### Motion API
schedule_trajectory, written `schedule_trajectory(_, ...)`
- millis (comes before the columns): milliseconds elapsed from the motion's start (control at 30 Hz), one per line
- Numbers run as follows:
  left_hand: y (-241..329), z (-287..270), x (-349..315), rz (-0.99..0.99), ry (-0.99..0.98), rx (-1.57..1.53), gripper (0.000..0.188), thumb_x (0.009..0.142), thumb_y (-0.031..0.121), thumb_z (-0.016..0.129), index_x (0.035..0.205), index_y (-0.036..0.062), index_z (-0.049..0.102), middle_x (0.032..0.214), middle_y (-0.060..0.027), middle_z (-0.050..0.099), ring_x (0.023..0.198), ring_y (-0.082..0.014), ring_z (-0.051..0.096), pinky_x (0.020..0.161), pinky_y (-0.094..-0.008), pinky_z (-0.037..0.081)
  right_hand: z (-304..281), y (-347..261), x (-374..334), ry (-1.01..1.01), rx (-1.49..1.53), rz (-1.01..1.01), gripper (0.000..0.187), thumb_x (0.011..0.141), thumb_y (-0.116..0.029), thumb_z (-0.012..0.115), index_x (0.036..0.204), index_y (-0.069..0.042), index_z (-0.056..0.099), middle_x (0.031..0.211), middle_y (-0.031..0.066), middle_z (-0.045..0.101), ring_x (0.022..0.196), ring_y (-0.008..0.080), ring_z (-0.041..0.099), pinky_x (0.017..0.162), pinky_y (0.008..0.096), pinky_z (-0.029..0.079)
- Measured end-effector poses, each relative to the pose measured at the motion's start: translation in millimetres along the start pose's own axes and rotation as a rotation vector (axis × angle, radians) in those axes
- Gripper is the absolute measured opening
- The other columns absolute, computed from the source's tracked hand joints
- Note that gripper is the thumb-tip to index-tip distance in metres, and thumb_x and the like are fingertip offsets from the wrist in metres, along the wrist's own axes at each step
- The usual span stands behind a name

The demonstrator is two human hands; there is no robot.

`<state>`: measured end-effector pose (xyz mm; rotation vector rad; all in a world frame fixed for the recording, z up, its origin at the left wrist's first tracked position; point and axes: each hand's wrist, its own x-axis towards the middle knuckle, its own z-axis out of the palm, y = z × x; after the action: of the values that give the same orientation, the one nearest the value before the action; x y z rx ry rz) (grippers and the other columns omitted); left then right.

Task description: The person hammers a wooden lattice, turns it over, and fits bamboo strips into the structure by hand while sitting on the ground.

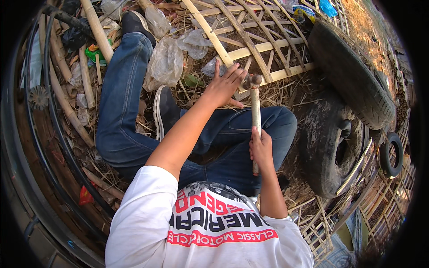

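Note:
My right hand (261, 149) is wrapped round the pale wooden handle of a hammer (256, 107). The hammer's rounded metal head is at the far end, over the near corner of a lattice of split bamboo strips (279, 73). Just left of the head, my left hand (224, 85) lies palm down on that corner with its fingers stretched and apart. The head and the fingertips look close together; whether they touch I cannot tell. One long bamboo strip (208, 29) runs away from under the left fingers.
Two worn tyres (353, 73) (324, 147) stand to the right, with a small black ring (391, 155) beyond. Clear plastic bags (165, 62) and straw litter the ground. Bamboo poles (97, 29) and black curved metal bars (49, 89) line the left. My jeans-clad legs (120, 98) are folded below.

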<state>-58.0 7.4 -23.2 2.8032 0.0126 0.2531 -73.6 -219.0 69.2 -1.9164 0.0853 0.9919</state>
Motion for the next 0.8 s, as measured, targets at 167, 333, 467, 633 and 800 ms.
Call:
schedule_trajectory(167,-2,0,0,0.004,-0.014,-0.002,0.119,0.055,0.067,0.074,0.147,0.0102,0.024,0.144,-0.0066,0.038,0.143,-0.0261,0.023,0.11,-0.0713,0.003,0,0,0,0.006,-0.018,-0.021,0.039,0.099,-0.041,0.049,0.084,-0.005,0.05,0.053,-0.0028,0.042,0.038,0.0064,0.04,0.033,0.0239,0.036)
schedule_trajectory(333,-6,-6,-2,0.009,0.015,-0.049,0.122,0.052,0.065,0.078,0.147,0.0092,0.025,0.151,-0.009,0.032,0.143,-0.024,0.025,0.115,-0.0619,0.009,1,-3,-2,0.012,-0.015,-0.008,0.039,0.099,-0.041,0.048,0.084,-0.004,0.05,0.053,-0.0028,0.042,0.038,0.0066,0.041,0.033,0.0241,0.036)
schedule_trajectory(467,-8,-6,-2,0.015,0.01,-0.018,0.12,0.05,0.065,0.078,0.144,0.0093,0.029,0.15,-0.0083,0.034,0.143,-0.0235,0.025,0.114,-0.064,0.008,3,-5,-2,0.011,-0.046,-0.031,0.044,0.1,-0.045,0.045,0.078,-0.007,0.045,0.054,-0.0018,0.042,0.038,0.0066,0.04,0.033,0.0226,0.035)
schedule_trajectory(633,-7,-7,-3,0.03,-0.002,0.05,0.124,0.048,0.071,0.074,0.145,0.0082,0.03,0.149,-0.0075,0.035,0.143,-0.0244,0.024,0.112,-0.0681,0.005,0,-4,-1,-0.014,0.005,-0.032,0.042,0.1,-0.043,0.046,0.079,-0.007,0.045,0.053,-0.0022,0.041,0.039,0.0065,0.04,0.033,0.0235,0.035)
schedule_trajectory(800,-9,-4,-6,0.055,0.054,0.067,0.126,0.046,0.078,0.067,0.145,0.0071,0.032,0.148,-0.0076,0.036,0.142,-0.0242,0.024,0.111,-0.0694,0.003,0,-21,-19,-0.008,0.066,-0.079,0.044,0.1,-0.045,0.043,0.078,-0.007,0.044,0.053,-0.0021,0.039,0.038,0.0063,0.037,0.033,0.0228,0.032)
